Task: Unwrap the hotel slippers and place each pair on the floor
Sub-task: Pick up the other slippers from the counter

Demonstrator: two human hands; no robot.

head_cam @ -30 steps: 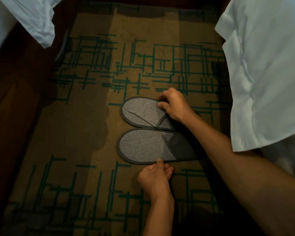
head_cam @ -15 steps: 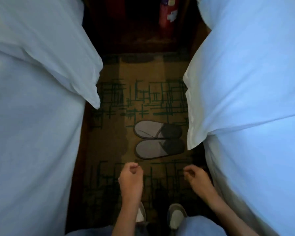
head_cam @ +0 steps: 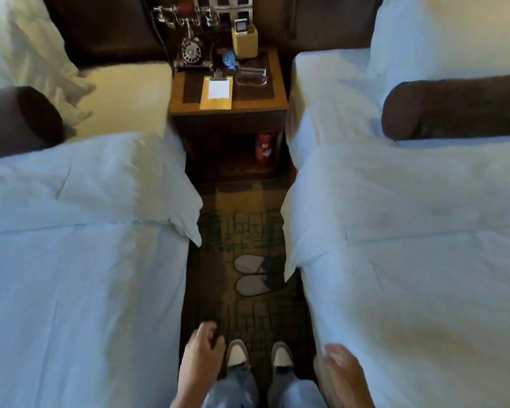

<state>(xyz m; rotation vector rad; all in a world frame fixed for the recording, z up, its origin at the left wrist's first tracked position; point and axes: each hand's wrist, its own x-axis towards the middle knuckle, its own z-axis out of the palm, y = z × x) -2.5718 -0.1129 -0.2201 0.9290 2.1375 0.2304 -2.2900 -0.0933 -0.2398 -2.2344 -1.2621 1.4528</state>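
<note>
A pair of grey slippers [head_cam: 258, 274] lay side by side on the patterned carpet [head_cam: 218, 240] between two white beds, just beside the right bed [head_cam: 409, 245] and partly under its hanging sheet. On the near side of the slippers the person's two shoes [head_cam: 259, 353] stood on the carpet. The left hand [head_cam: 202, 353] hung beside the shoes, well apart from the slippers, fingers loosely curled and holding nothing. The right hand [head_cam: 340, 371] (blurred) sat over the right bed's edge, fingers relaxed, empty. Beyond the slippers stood a nightstand [head_cam: 228, 106] carrying a telephone [head_cam: 190, 51] and a notepad [head_cam: 218, 89].
</note>
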